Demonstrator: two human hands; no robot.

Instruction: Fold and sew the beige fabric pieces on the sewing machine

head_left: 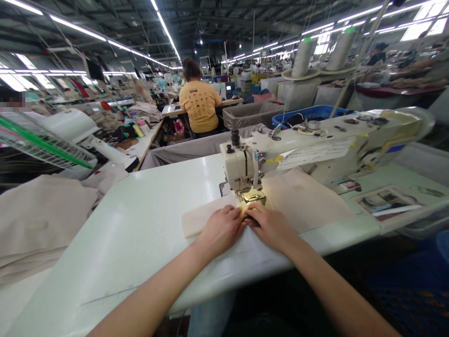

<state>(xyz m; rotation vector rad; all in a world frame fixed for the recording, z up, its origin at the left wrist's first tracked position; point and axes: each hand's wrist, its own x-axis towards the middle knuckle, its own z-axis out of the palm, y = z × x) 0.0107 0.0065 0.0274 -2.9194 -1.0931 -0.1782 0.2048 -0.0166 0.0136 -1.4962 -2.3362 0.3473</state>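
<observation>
A beige flat cloth panel (308, 201) lies on the pale-green table (157, 224) beneath the cream metal sewing machine (326, 133). The left hand (224, 225) and right hand (273, 227) rest half-curled at its near side, any pinch hidden. Probably light and pliable, it suits flat fingertips there.

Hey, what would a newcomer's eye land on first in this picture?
Probably the pale sewing machine filling the table's right side, a yellow glow around its needle area, with the left hand and right hand close together just before it. Next, the person in a yellow shirt, back turned, beyond the table. Then the two tall thread cones at upper right.
</observation>
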